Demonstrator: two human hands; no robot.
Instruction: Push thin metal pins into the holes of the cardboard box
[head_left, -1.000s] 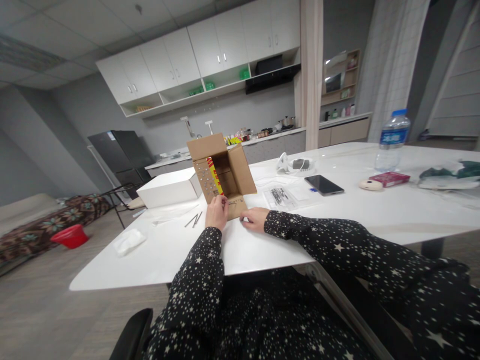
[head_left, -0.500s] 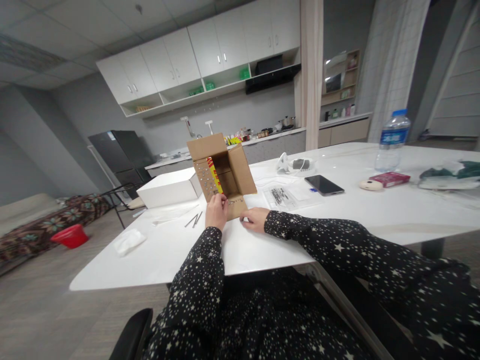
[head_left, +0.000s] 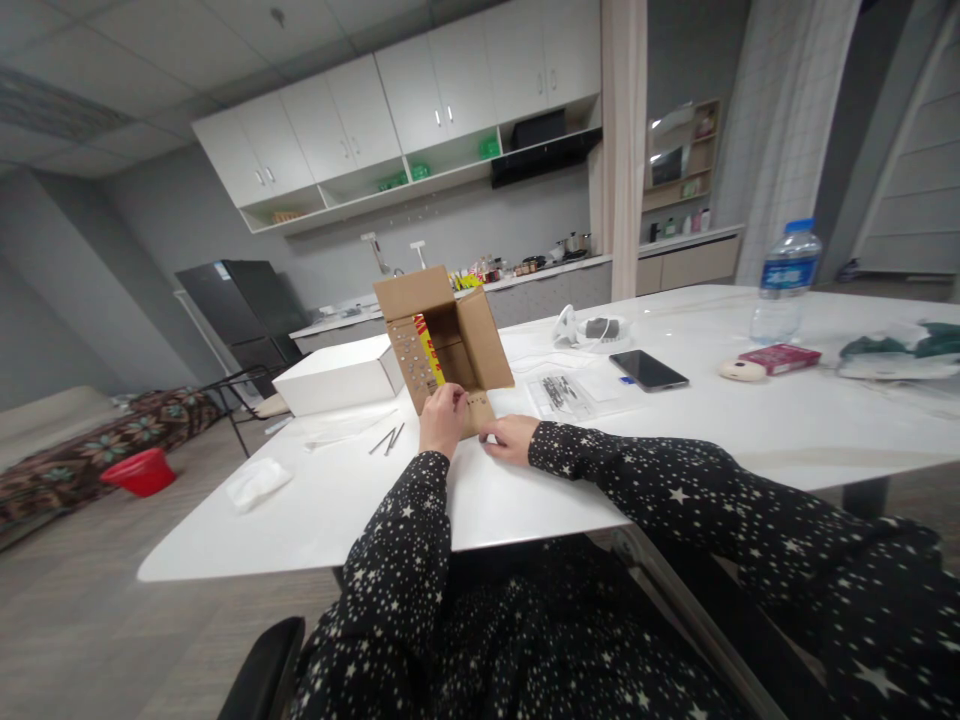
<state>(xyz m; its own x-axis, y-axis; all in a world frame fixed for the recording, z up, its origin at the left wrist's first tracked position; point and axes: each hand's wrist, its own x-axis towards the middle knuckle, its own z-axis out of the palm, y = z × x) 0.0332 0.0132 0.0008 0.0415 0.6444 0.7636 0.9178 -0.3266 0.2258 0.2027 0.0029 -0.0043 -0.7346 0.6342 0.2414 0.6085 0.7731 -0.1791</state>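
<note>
Cardboard box (head_left: 442, 335) lies on its side on the white table (head_left: 675, 430), open toward the person. Left hand (head_left: 442, 420) covers its lower flap; what the fingers pinch is too small to see. Right hand (head_left: 510, 437) rests flat beside. Yellow-red print inside is unreadable.

Brown cardboard box (head_left: 444, 335) lying on its side on the white tabletop (head_left: 525, 490), open mouth turned toward the wearer, top flap raised at 12 o'clock, side flaps spread at 9 and 3 o'clock, bottom flap flat on the tabletop at 6 o'clock. Rows of small silvery studs dotted over the 9 o'clock flap, a few more on the bottom flap, something yellow and red showing inside. Left hand (head_left: 444, 422) curled against the bottom flap's near-left corner, right hand (head_left: 511, 438) resting at its near edge.
</note>
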